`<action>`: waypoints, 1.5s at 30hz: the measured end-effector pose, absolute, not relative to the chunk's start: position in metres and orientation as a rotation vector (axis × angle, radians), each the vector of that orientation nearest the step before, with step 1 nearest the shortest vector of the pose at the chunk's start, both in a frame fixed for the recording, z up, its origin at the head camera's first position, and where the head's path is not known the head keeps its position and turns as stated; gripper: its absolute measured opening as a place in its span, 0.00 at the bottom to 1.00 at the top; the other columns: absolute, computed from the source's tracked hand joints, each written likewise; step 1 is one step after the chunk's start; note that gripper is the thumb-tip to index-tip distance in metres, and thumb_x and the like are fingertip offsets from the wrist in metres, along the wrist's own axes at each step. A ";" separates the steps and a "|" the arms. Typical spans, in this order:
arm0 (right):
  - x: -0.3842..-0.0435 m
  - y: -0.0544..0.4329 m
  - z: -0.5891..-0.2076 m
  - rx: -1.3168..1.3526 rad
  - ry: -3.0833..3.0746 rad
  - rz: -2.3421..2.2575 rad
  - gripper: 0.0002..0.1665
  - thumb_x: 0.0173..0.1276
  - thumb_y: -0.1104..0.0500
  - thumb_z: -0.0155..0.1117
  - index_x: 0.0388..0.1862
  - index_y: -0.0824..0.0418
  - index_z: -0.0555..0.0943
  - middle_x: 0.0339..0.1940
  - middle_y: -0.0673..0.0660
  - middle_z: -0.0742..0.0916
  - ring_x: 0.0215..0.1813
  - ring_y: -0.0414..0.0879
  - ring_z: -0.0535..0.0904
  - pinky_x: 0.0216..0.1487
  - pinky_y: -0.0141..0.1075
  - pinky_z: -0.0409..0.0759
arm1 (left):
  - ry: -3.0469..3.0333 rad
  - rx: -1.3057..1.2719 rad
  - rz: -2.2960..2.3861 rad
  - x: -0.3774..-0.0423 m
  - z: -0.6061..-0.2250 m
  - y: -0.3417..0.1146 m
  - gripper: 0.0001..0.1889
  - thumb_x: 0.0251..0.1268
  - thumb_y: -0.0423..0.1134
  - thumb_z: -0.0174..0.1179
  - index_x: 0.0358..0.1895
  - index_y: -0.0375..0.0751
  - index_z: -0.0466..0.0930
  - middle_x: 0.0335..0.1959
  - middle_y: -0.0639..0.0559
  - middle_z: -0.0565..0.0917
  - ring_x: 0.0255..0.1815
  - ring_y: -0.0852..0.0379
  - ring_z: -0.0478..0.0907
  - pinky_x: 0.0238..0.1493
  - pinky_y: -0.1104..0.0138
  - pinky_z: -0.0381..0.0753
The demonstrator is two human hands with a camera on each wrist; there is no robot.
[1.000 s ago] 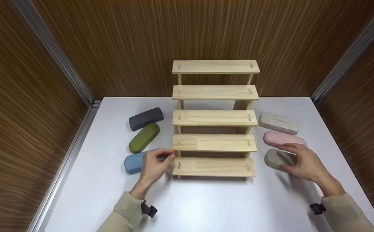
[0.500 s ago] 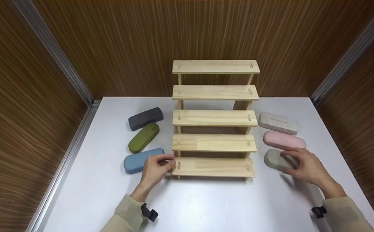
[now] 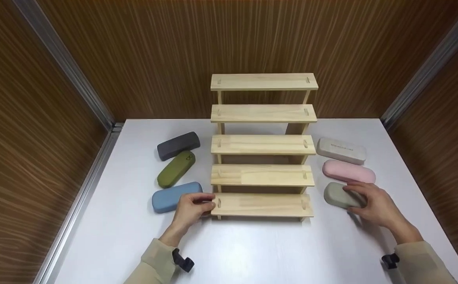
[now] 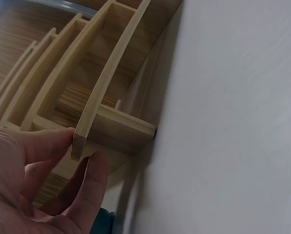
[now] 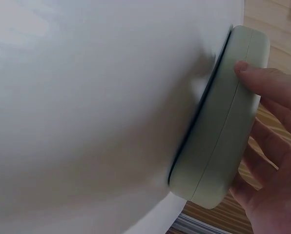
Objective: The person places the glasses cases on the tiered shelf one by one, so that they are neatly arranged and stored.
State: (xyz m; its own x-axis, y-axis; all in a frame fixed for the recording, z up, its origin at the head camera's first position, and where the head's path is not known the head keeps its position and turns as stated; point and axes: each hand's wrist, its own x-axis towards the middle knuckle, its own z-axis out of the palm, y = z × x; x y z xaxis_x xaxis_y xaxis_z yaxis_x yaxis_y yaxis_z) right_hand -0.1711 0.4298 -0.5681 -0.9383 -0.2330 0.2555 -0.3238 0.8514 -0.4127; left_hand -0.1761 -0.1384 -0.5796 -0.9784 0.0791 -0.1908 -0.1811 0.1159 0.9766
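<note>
In the head view a stepped wooden display rack [image 3: 262,205] stands on the table with several shelves. My left hand [image 3: 191,210] is at the left end of its lowest shelf, thumb and fingers pinching the board's end [image 4: 82,131]. Beside that hand lies a blue glasses case [image 3: 174,197]. To the right of the rack, my right hand [image 3: 377,203] holds a grey-green glasses case [image 3: 337,194] by its right part. In the right wrist view the thumb [image 5: 262,80] presses near the seam of the case, and the other fingers pass behind it.
On the left, an olive glasses case [image 3: 175,169] and a dark grey one [image 3: 178,146] lie behind the blue one. At right, a pink case [image 3: 347,170] and a pale beige case [image 3: 341,150] sit farther back. Brown wood-grain walls [image 3: 166,71] enclose the white table [image 3: 252,252].
My left hand has slid slightly down along the rack's left end to the lowest shelf. My right fingers have drawn closer around the grey-green case, which stays in place.
</note>
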 end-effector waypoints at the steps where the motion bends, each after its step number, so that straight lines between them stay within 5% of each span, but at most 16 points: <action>1: -0.171 0.430 -0.569 0.433 -2.831 0.688 0.42 0.46 0.69 0.94 0.64 0.59 0.91 0.66 0.65 0.91 0.64 0.68 0.86 0.65 0.08 0.58 | 2.186 -0.104 1.964 -0.176 -0.580 -0.138 0.17 0.65 0.27 0.76 0.57 0.28 0.92 0.51 0.34 0.95 0.39 0.61 0.91 0.42 0.69 0.94; 8: -0.172 0.433 -0.570 0.447 -2.834 0.730 0.42 0.47 0.70 0.92 0.65 0.57 0.90 0.67 0.66 0.91 0.65 0.69 0.86 0.65 0.07 0.57 | 2.121 -0.135 1.989 -0.178 -0.583 -0.139 0.18 0.66 0.27 0.76 0.58 0.27 0.92 0.48 0.40 0.96 0.39 0.63 0.89 0.40 0.71 0.92; 15: -0.173 0.437 -0.571 0.461 -2.821 0.706 0.42 0.46 0.69 0.93 0.65 0.55 0.92 0.66 0.63 0.93 0.63 0.55 0.87 0.65 0.05 0.57 | 2.058 -0.138 2.012 -0.177 -0.585 -0.140 0.19 0.67 0.27 0.74 0.60 0.26 0.90 0.47 0.44 0.95 0.41 0.62 0.90 0.43 0.69 0.95; 22: -0.174 0.438 -0.569 0.461 -2.831 0.691 0.41 0.46 0.68 0.94 0.64 0.57 0.92 0.65 0.63 0.93 0.62 0.62 0.89 0.63 0.07 0.60 | 2.022 -0.134 2.008 -0.175 -0.584 -0.142 0.19 0.70 0.27 0.73 0.62 0.26 0.89 0.48 0.43 0.94 0.42 0.60 0.90 0.46 0.66 0.96; 34: -0.175 0.434 -0.550 0.487 -2.816 0.635 0.41 0.45 0.65 0.95 0.62 0.54 0.94 0.60 0.60 0.96 0.57 0.43 0.88 0.56 0.16 0.71 | 2.010 -0.128 2.017 -0.176 -0.585 -0.142 0.19 0.70 0.27 0.73 0.62 0.25 0.89 0.47 0.43 0.93 0.43 0.59 0.90 0.47 0.66 0.96; 42: -0.176 0.426 -0.530 0.590 -2.720 0.635 0.40 0.43 0.66 0.95 0.60 0.55 0.95 0.59 0.63 0.96 0.59 0.58 0.90 0.61 0.09 0.63 | 2.018 -0.128 2.004 -0.176 -0.585 -0.142 0.19 0.70 0.27 0.73 0.62 0.26 0.89 0.49 0.40 0.93 0.43 0.58 0.91 0.47 0.65 0.97; 45: -0.177 0.422 -0.519 0.649 -2.653 0.657 0.41 0.39 0.68 0.95 0.59 0.56 0.95 0.58 0.63 0.96 0.61 0.47 0.89 0.64 0.08 0.62 | 2.024 -0.120 2.001 -0.177 -0.585 -0.142 0.19 0.70 0.27 0.73 0.62 0.26 0.89 0.50 0.40 0.93 0.43 0.58 0.91 0.46 0.64 0.97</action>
